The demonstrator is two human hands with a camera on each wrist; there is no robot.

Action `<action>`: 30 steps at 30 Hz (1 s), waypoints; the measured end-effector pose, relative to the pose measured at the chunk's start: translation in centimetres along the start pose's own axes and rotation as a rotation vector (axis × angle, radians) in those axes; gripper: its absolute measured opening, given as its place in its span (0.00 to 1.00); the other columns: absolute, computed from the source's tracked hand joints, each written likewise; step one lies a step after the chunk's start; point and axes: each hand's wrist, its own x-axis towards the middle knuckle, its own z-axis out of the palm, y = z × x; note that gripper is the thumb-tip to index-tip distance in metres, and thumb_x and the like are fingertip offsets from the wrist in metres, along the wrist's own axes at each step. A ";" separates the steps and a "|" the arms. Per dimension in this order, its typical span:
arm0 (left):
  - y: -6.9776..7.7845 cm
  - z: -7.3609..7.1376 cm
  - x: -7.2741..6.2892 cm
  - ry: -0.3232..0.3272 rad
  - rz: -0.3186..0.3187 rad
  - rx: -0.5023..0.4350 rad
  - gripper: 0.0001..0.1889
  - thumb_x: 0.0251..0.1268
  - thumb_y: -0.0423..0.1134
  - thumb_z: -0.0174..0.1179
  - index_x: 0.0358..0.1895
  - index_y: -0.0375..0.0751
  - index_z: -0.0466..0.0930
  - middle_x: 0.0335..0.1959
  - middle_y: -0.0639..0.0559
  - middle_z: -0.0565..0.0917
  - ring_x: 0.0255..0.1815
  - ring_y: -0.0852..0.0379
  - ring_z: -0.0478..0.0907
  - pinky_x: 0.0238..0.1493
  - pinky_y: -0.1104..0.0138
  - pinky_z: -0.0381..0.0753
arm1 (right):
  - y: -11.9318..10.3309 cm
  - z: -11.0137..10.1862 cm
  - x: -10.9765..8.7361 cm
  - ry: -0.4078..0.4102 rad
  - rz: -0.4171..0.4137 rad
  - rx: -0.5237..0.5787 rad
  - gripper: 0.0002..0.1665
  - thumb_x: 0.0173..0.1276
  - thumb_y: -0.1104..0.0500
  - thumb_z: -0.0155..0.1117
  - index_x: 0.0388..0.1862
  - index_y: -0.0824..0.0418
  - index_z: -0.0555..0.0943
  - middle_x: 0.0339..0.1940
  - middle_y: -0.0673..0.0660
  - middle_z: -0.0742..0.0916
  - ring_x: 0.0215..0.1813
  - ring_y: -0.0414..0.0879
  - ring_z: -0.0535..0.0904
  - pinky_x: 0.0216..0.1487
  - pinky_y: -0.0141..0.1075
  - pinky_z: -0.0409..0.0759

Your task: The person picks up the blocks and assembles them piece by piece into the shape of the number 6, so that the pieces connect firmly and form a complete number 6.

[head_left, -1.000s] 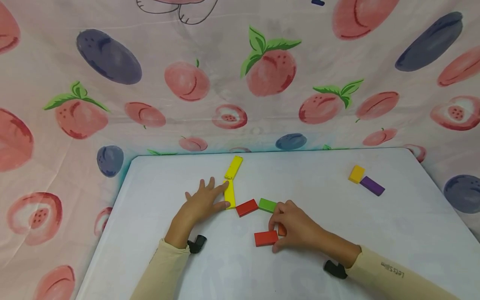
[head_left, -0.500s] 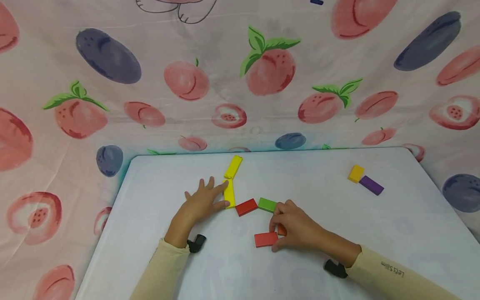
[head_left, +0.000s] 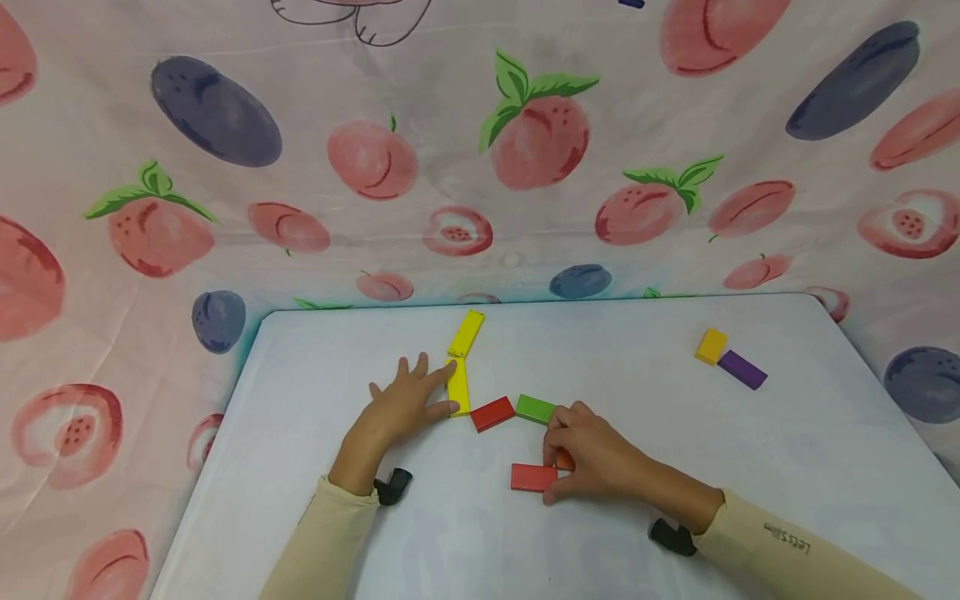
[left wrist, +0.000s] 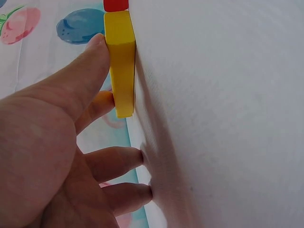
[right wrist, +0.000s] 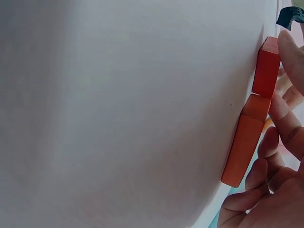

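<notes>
Left hand point(head_left: 405, 404), centre-left of frame: fingers spread and mostly straight, not gripping; thumb and index rest against the lower yellow block point(head_left: 459, 389). Left wrist view has both digits on that block.

Right hand point(head_left: 600, 457), right of centre: fingers curled, thumb and index pinching the right end of the lower red block point(head_left: 532, 477). Orange block point(head_left: 566, 460) partly hidden under the same hand; right wrist view puts its end against the red one.

Crooked chain, end near end, left of centre to middle: upper yellow block point(head_left: 467, 333), lower yellow, upper red block point(head_left: 492, 413), green block point(head_left: 535, 408). Green's right end meets the right hand's knuckles in the head view.

Right side of the white surface point(head_left: 615, 367): amber block point(head_left: 711, 346), corner by a purple block point(head_left: 743, 369). Fruit-printed cloth point(head_left: 525, 250) behind.
</notes>
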 end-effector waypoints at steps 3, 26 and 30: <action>0.0 -0.1 0.0 -0.004 -0.001 -0.003 0.37 0.69 0.57 0.64 0.79 0.62 0.62 0.83 0.37 0.53 0.84 0.27 0.40 0.64 0.17 0.42 | 0.0 0.0 0.0 -0.004 0.005 -0.001 0.20 0.45 0.40 0.87 0.29 0.41 0.83 0.37 0.39 0.75 0.45 0.39 0.67 0.35 0.28 0.72; 0.2 -0.2 -0.2 -0.012 0.003 -0.015 0.38 0.68 0.58 0.64 0.79 0.62 0.62 0.83 0.37 0.52 0.84 0.28 0.40 0.65 0.17 0.41 | -0.2 -0.5 -0.2 -0.047 -0.012 0.016 0.17 0.49 0.44 0.86 0.36 0.41 0.86 0.42 0.39 0.77 0.48 0.39 0.68 0.38 0.28 0.73; 0.1 -0.2 -0.2 -0.011 0.003 -0.011 0.38 0.68 0.58 0.64 0.79 0.62 0.62 0.83 0.37 0.52 0.84 0.28 0.40 0.65 0.17 0.41 | -0.2 -0.6 -0.3 -0.058 -0.012 0.014 0.17 0.50 0.45 0.86 0.36 0.40 0.86 0.42 0.39 0.77 0.48 0.39 0.68 0.38 0.28 0.73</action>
